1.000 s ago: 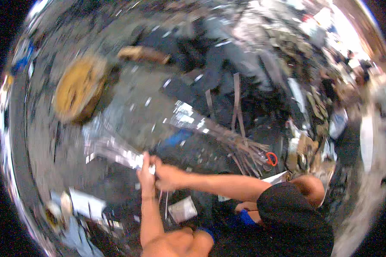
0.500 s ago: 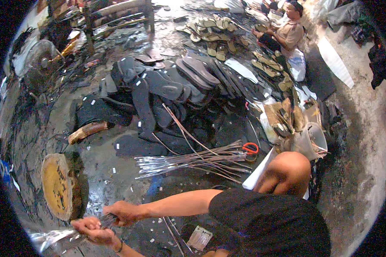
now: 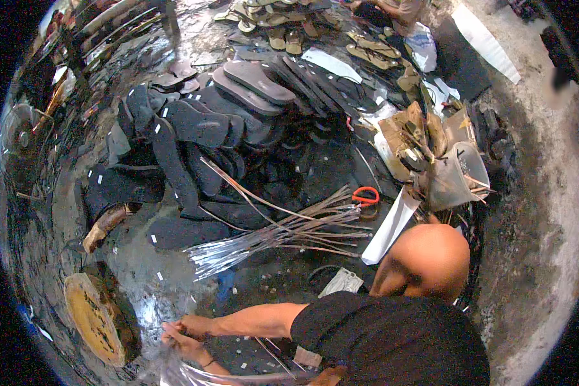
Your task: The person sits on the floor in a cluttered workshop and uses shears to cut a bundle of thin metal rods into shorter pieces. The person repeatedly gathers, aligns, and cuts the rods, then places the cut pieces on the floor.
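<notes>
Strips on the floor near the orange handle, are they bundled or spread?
Spread loosely: the strips cross at different angles, a few straying from the pile.

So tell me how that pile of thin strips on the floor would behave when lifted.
The strips would probably bend and sag, being long, thin and in places curved. They may scatter, since they lie fanned and crossing, with no tie visible. Their shiny ends might feel slippery.

Silvery strips (image 3: 222, 256), dark grey soles (image 3: 201, 123)
</notes>
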`<state>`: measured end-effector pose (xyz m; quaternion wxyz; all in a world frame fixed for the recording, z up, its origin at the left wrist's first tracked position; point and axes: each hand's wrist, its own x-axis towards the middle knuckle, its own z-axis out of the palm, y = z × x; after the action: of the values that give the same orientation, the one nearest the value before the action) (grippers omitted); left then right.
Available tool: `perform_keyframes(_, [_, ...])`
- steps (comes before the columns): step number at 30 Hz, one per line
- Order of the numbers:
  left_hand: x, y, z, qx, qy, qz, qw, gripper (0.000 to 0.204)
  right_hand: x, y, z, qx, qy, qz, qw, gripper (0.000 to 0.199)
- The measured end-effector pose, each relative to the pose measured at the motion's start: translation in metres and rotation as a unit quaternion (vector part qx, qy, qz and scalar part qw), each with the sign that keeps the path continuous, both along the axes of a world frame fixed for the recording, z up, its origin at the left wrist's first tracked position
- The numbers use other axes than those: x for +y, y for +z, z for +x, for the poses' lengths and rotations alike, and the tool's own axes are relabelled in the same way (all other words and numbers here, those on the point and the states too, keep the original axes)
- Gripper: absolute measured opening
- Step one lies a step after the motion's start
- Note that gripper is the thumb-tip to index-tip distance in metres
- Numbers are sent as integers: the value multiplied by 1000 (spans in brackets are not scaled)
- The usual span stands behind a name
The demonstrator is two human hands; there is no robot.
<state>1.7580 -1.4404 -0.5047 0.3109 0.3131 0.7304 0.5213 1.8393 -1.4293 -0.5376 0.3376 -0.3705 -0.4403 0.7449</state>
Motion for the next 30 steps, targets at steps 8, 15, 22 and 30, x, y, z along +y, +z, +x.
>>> perform_keyframes(8, [86,157,-110,535,-313,-125,774,14,9,183,2,193,205,151,948,63])
perform_keyframes(15, [41,278,-86,832,-374,-55,406,10,30,219,-21,-158,-50,510,844,83])
perform_keyframes(22, [-25,339,-19,831,-390,-69,391,11,-16,235,-10,-6,-86,464,882,29])
perform_keyframes(30, [-98,414,-12,741,-85,186,640,78,-38,261,43,-7,-49,333,942,20])
